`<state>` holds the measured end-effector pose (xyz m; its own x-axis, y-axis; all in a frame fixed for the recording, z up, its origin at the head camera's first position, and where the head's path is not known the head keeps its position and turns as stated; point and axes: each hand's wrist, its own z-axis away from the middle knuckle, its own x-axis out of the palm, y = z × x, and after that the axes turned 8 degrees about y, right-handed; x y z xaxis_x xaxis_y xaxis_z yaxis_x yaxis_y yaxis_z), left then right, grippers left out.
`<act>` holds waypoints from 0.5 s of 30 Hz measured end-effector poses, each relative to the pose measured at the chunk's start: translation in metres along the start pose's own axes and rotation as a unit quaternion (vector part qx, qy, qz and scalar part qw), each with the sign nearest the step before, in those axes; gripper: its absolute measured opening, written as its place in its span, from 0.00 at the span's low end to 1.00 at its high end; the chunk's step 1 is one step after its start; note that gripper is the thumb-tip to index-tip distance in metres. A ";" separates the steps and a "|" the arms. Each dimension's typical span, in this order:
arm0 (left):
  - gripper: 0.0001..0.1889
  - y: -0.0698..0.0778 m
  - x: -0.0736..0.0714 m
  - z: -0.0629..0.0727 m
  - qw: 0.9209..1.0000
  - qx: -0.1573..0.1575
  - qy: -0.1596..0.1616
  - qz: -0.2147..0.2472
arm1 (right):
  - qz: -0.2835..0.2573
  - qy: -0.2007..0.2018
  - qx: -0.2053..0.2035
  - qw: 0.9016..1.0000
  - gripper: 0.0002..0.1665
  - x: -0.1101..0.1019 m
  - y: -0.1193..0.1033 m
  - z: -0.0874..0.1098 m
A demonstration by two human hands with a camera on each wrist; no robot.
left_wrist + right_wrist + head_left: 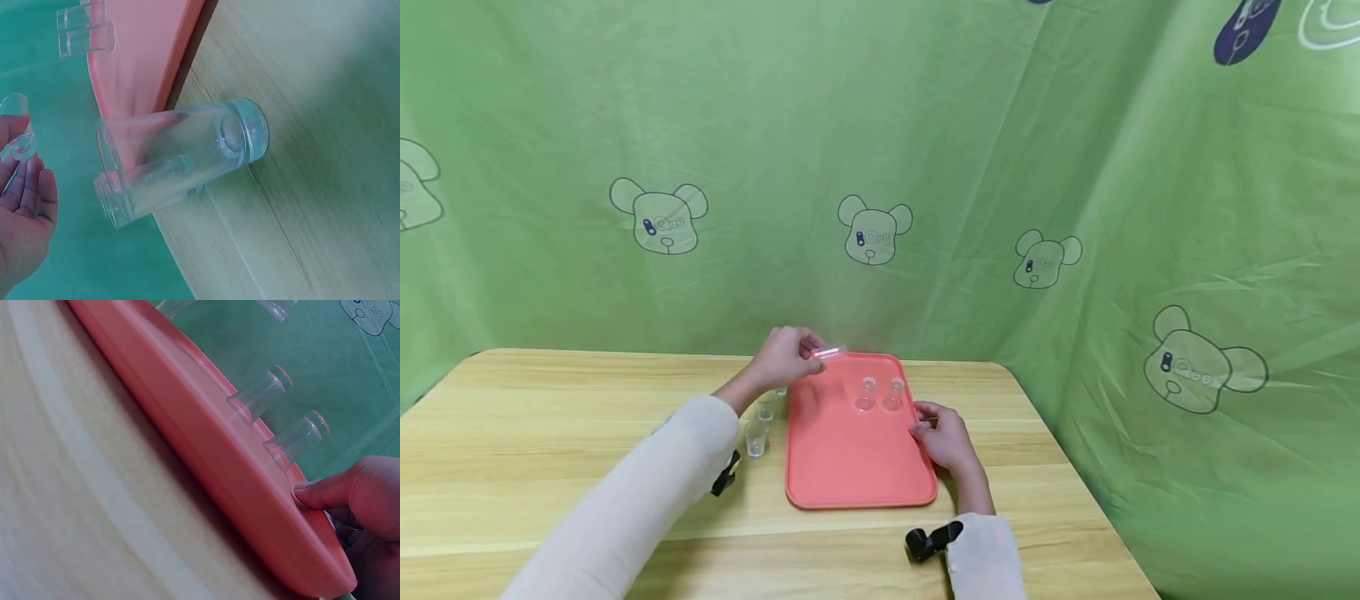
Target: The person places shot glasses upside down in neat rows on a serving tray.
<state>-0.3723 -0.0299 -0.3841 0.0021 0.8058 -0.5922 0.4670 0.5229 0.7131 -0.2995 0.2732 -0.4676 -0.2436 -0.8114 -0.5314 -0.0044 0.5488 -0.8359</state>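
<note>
In the head view my left hand [786,358] pinches a small clear glass [831,352] between thumb and fingers. The glass lies nearly sideways in the air over the far left corner of the pink tray [861,467]. My right hand [946,435] grips the tray's right rim, thumb on top in the right wrist view. Two clear glasses stand on the far right part of the tray, a left one [866,398] and a right one [893,398], both apparently upside down with the wider end down.
Left of the tray, three more glasses stand in a row on the wooden table [587,442]; the nearest glass [756,437] is by my left sleeve. A large-looking glass [181,156] fills the left wrist view. A green curtain [775,167] hangs behind the table.
</note>
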 end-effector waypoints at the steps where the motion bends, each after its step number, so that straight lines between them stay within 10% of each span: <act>1: 0.14 0.000 0.001 0.000 1.000 -0.001 0.004 0.002 | 0.001 0.000 0.000 1.000 0.25 0.000 0.000 0.000; 15: 0.09 -0.003 0.009 0.000 1.000 0.006 0.015 0.017 | 0.003 -0.001 -0.001 1.000 0.25 0.001 0.003 -0.001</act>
<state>-0.3740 -0.0240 -0.3917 -0.0087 0.8311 -0.5561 0.4769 0.4923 0.7282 -0.3007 0.2744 -0.4698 -0.2410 -0.8081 -0.5374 -0.0049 0.5548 -0.8320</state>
